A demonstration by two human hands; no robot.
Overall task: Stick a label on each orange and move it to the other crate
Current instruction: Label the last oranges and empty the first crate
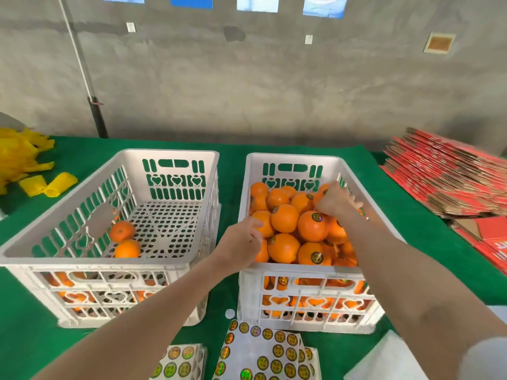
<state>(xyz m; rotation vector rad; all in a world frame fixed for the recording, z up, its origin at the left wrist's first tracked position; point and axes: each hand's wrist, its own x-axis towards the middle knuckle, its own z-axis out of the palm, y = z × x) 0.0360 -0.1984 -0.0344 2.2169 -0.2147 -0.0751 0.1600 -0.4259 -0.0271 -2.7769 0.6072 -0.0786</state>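
oranges (285,218) heaped high in the right crate (296,158), many bearing a round dark-and-gold label (317,217), as a person reaches in with both bare arms. the left hand (241,242) sits at the crate's near left side, thumb out and fingers curled down against an orange at the edge; whether it actually grips the fruit cannot be told. the right hand (333,201) lies over the fruit near the far right corner, knuckles bent, its fingertips blurred, so its hold cannot be told either. the left crate (164,152), just beside the first and also white, is mostly bare, with two oranges (122,231) on its perforated floor by the left wall and more orange showing through the slots of its near wall. label sheets (274,349) lie on the green table cover (233,171) in front of the crates. yellow foam sleeves (59,183) sit at far left, and a stack of flattened red cartons (444,171) at far right.
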